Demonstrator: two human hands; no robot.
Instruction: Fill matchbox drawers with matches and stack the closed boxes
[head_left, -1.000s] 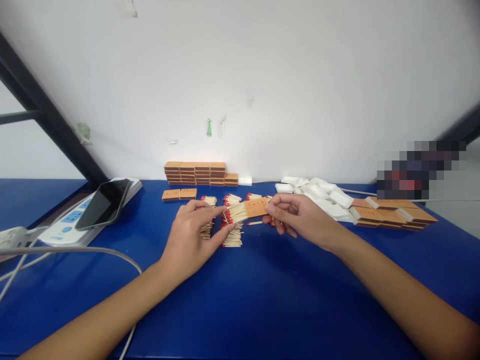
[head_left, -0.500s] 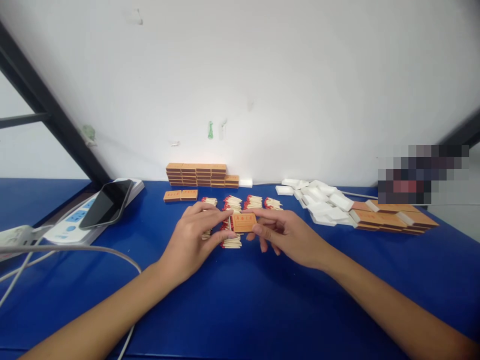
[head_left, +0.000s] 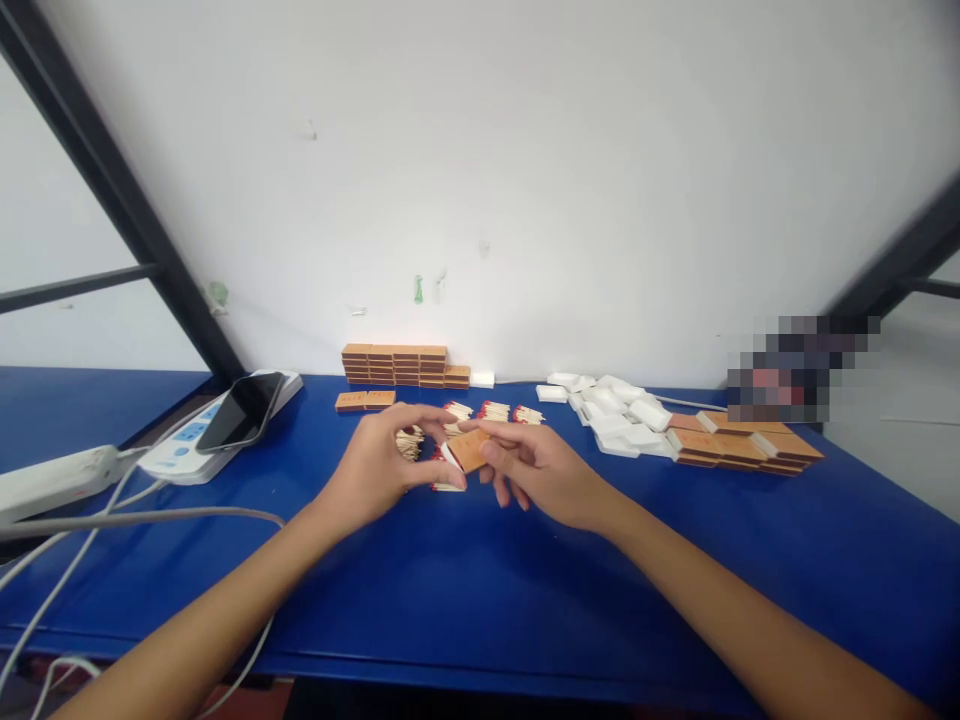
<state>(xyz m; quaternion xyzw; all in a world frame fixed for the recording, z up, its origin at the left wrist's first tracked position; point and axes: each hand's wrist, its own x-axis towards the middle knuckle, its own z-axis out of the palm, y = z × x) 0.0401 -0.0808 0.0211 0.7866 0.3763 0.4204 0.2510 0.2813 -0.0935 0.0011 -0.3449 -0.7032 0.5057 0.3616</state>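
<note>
Both hands meet over the blue table (head_left: 480, 590) around one orange matchbox (head_left: 466, 450). My right hand (head_left: 536, 470) pinches its right end between thumb and fingers. My left hand (head_left: 382, 462) curls round its left end, thumb below, forefinger on top. The box's white inner tray shows at its left edge. Bundles of red-tipped matches (head_left: 487, 411) lie on the table just behind the hands, and more lie under my left hand.
A stack of orange matchboxes (head_left: 397, 365) stands against the wall, with two loose ones (head_left: 365, 400) in front. White inner trays (head_left: 619, 410) and orange sleeves (head_left: 739, 445) lie to the right. A phone (head_left: 240, 410) rests on a power strip (head_left: 180, 445) at left, with cables.
The matches held at the box's mouth a second ago have gone inside. Both hands have drawn together on the box and tilted it. The view has pulled back and up.
</note>
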